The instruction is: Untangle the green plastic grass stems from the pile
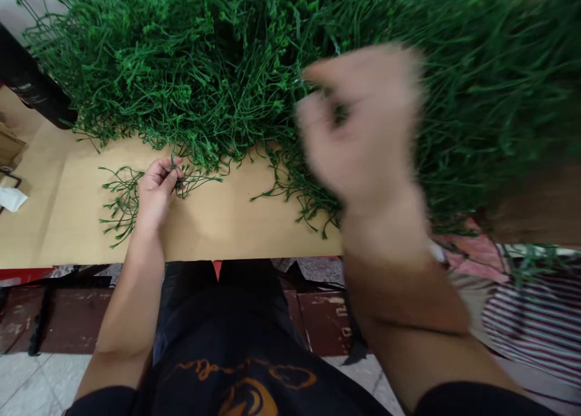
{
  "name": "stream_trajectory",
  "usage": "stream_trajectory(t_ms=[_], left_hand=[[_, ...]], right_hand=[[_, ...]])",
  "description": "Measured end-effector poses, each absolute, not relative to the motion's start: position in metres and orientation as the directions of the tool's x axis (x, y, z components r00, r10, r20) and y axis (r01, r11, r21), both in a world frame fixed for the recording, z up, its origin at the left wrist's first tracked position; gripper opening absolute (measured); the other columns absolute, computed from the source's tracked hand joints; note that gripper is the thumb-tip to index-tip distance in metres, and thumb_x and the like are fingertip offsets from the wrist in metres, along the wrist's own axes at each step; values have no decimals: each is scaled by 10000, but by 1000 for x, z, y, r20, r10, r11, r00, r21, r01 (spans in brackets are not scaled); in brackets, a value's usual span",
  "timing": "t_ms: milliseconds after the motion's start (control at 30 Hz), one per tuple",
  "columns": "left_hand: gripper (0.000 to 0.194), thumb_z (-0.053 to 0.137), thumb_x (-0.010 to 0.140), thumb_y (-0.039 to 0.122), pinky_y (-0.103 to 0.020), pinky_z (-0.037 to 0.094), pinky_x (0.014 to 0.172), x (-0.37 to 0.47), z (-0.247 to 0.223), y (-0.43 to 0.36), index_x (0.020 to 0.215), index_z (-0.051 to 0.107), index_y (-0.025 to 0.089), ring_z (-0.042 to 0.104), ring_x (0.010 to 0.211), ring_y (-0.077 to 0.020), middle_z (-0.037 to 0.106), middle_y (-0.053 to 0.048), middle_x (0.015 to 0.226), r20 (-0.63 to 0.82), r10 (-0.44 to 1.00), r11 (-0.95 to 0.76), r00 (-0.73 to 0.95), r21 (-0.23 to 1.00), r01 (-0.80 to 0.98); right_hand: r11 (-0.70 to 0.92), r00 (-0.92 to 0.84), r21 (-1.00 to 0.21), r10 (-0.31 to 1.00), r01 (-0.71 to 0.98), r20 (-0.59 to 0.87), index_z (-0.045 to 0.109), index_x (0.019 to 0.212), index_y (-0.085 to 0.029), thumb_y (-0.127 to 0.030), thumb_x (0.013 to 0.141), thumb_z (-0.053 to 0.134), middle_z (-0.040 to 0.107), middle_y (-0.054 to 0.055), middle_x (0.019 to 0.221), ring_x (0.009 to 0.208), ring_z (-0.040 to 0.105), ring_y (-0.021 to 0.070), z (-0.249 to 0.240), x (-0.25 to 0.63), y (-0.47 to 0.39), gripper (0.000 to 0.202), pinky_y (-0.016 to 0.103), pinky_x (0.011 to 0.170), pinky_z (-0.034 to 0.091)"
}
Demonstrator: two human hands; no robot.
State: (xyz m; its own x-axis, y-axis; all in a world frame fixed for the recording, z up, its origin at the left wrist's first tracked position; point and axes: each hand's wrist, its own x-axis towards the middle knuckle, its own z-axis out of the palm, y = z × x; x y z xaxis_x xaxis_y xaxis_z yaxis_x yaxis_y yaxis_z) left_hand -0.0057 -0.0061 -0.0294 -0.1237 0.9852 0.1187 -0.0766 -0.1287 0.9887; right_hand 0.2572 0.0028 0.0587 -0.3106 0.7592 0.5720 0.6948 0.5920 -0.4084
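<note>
My left hand (160,183) rests over the board near its front, with thumb and fingers pinched on thin green plastic plant stems (200,178). More stem ends (122,207) fan out on the left side of that wrist. My right hand (363,119) is raised in front of the big heap of green artificial stems (218,59). Motion smears it; the fingers look curled, but whether anything is between them is not clear. Below and left of it, loose stems (313,207) trail from the heap onto the board.
The tan board (236,222) ends just before my lap. A black cylinder (36,83) leans at the far left, near a white paper piece (13,198). At right are pink material (476,252) and striped cloth (535,325) with stems on it.
</note>
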Motion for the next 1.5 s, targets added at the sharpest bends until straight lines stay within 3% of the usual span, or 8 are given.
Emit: stream_trajectory(t_ms=[67,167,300,567,833,1067,1267,1500], left_hand=[[106,602,747,197,-209,476,587,-5,-31,-9,852,598,206,538,611,-84,568,13,702,154,981,-155,-118,988,2],[113,631,744,250,-231,507,694,-3,-31,-13,837,592,199,594,725,-100,619,-2,782,227,965,-217,-133,972,89],[176,640,755,324,-237,517,694,0,-29,-17,854,592,188,616,724,-107,644,-8,774,269,944,-249,-190,961,123],[246,551,825,393,-271,492,740,5,-33,-20,898,622,169,625,762,-134,666,-39,828,343,915,-274,-213,915,296],[251,481,854,347,-341,370,766,15,-16,-31,722,623,188,563,697,-186,635,-47,707,417,905,-175,-81,540,823],[185,533,799,258,-278,280,575,8,-6,-16,628,576,202,440,579,-153,536,-4,596,311,944,-285,110,600,747],[166,512,818,260,-261,298,600,4,-22,-10,664,536,203,415,573,-138,472,18,569,313,949,-205,-29,688,696],[168,470,840,295,-270,366,670,13,-24,-15,726,545,197,490,704,-150,550,-20,729,378,920,-344,104,648,679]], right_hand=[[653,-417,-426,742,626,525,565,1131,-146,-380,868,491,562,120,1144,1103,481,249,33,202,4,360,451,971,360],[650,-563,-601,742,466,365,566,1088,-110,-296,853,514,600,103,1044,957,537,183,5,151,6,304,338,846,429],[524,-597,-747,773,408,217,591,906,-108,-233,856,490,585,32,765,670,481,93,-6,144,3,168,236,645,366],[504,-495,-785,816,359,298,602,801,-120,-196,844,478,531,37,779,728,473,101,-12,159,4,151,232,670,375],[387,-361,-845,898,370,253,587,732,-124,-151,798,505,488,15,723,676,446,94,-25,165,15,109,237,628,352],[335,-295,-866,927,372,232,521,714,-136,-171,812,480,480,6,720,684,435,88,-22,174,21,111,234,648,353],[312,-520,-905,845,288,126,518,695,-126,-277,820,498,440,-18,631,617,390,68,-22,177,15,197,224,606,328],[256,-524,-952,841,171,132,465,672,-150,-552,794,517,420,-18,657,630,380,66,-26,173,13,424,213,575,349]])
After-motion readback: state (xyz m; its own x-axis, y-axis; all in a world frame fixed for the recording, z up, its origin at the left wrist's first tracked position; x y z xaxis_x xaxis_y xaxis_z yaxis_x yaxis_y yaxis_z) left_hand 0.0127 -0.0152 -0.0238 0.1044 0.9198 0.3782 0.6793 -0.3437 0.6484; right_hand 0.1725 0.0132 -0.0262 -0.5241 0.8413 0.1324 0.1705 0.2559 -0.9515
